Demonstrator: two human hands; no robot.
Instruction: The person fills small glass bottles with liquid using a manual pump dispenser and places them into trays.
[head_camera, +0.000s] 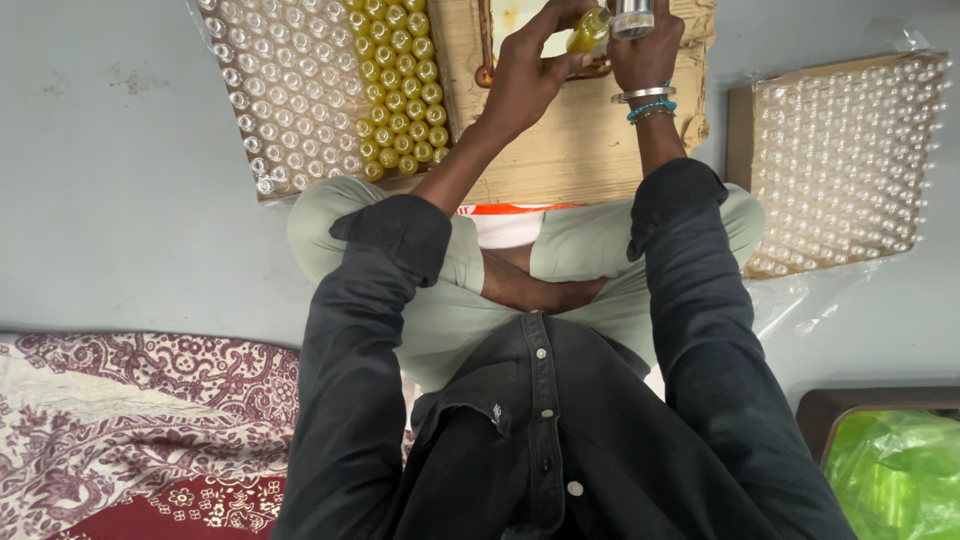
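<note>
Head view, looking down on a person seated cross-legged on the floor. Left hand is closed around a small bottle of yellow liquid, held up near the top edge. Right hand grips a shiny metal cylinder just beside the bottle's mouth; the two hands almost touch.

Risks, as judged: glass looks smooth and slick, so a loose pinch could drop it onto the cardboard sheet; a tilt could spill liquid. A sleeve could sweep the left tray, part yellow-filled, part clear and empty.

Right tray: clear round bottles, close-packed, under crinkled plastic film.
</note>
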